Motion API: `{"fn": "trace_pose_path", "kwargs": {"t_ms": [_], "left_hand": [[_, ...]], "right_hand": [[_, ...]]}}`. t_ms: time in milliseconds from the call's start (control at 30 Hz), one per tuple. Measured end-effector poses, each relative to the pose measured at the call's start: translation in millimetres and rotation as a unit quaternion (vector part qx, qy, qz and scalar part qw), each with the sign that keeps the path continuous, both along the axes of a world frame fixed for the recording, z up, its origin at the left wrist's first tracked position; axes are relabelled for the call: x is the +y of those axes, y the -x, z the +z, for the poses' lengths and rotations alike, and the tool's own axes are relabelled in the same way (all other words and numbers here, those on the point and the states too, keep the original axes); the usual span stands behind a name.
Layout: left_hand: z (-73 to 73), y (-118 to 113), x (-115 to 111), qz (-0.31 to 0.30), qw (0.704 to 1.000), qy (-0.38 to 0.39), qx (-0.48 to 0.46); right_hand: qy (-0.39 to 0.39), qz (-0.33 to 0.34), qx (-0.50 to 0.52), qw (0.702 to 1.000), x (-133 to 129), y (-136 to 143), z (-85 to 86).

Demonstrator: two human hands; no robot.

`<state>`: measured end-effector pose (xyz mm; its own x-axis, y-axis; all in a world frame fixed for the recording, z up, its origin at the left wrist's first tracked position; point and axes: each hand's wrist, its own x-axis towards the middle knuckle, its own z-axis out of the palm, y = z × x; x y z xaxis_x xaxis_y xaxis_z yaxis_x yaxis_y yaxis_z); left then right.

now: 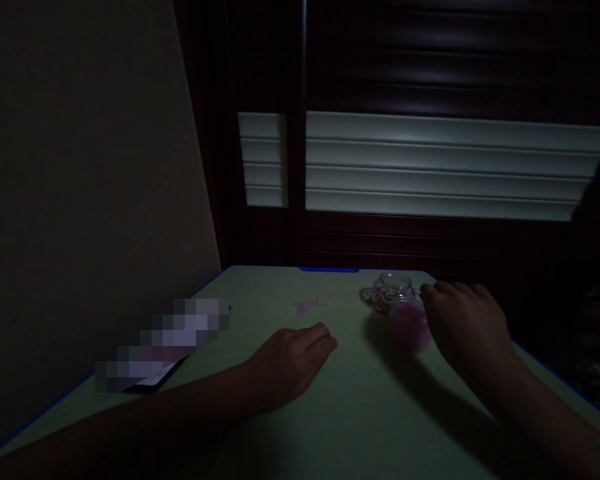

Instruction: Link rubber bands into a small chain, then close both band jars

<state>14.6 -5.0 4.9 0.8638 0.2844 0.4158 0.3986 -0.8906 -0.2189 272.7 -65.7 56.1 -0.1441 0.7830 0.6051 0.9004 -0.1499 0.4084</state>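
Note:
Low over the green tabletop (350, 413), my left hand (295, 363) is closed, its fingers curled together. Whatever may be in its fingertips is hidden. My right hand (463, 327) is shut on a clear round container with a pink bottom or contents (410, 327). That container is tilted, blurred and seems raised above its shadow. Just behind it stands a clear glass jar (393, 290) with small multicoloured pieces inside, partly covered by the pink container. Beyond my left hand lies a small patch of thin pinkish strands or marks (310, 307).
At the left edge of the table lies a flat, pixelated item (170, 343) with a pale rounded corner. A plain wall (90, 167) rises at the left. Dark wood panelling with pale slats (440, 167) stands behind the table. The light is dim.

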Motion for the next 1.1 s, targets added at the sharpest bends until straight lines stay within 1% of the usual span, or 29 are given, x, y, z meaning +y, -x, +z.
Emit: {"fn": "trace_pose_path", "kwargs": {"t_ms": [100,367,567,767,833,933,1033,1100], "left_hand": [[-0.1,0.0,-0.4,0.003,1.000,-0.003,-0.001],[1.5,0.2,-1.4,0.001,1.000,0.008,0.001],[1.2,-0.3,-1.0,0.003,1.000,0.003,0.000],[1.9,-1.3,-1.8,0.018,1.000,0.000,0.016],[1.1,-1.6,-1.3,0.020,1.000,0.004,0.016],[-0.4,-1.8,-0.4,0.020,1.000,0.008,0.014],[-1.6,-2.1,0.1,0.031,0.999,0.014,0.011],[-1.9,-2.5,0.1,0.040,0.999,0.027,0.009]], "right_hand": [[0.002,-0.012,0.001,1.000,-1.2,-0.4,1.0],[0.052,-0.024,0.024,0.998,-3.4,2.4,3.4],[0.054,-0.022,0.025,0.998,-3.1,1.6,3.3],[0.064,-0.019,0.029,0.997,-2.1,8.0,3.8],[0.068,0.001,0.028,0.997,-2.9,11.9,4.7],[0.082,0.065,0.048,0.993,-3.6,19.4,3.9],[0.133,0.140,0.112,0.975,-1.7,28.2,-2.4],[0.167,0.177,0.145,0.959,0.7,33.5,-8.6]]}}
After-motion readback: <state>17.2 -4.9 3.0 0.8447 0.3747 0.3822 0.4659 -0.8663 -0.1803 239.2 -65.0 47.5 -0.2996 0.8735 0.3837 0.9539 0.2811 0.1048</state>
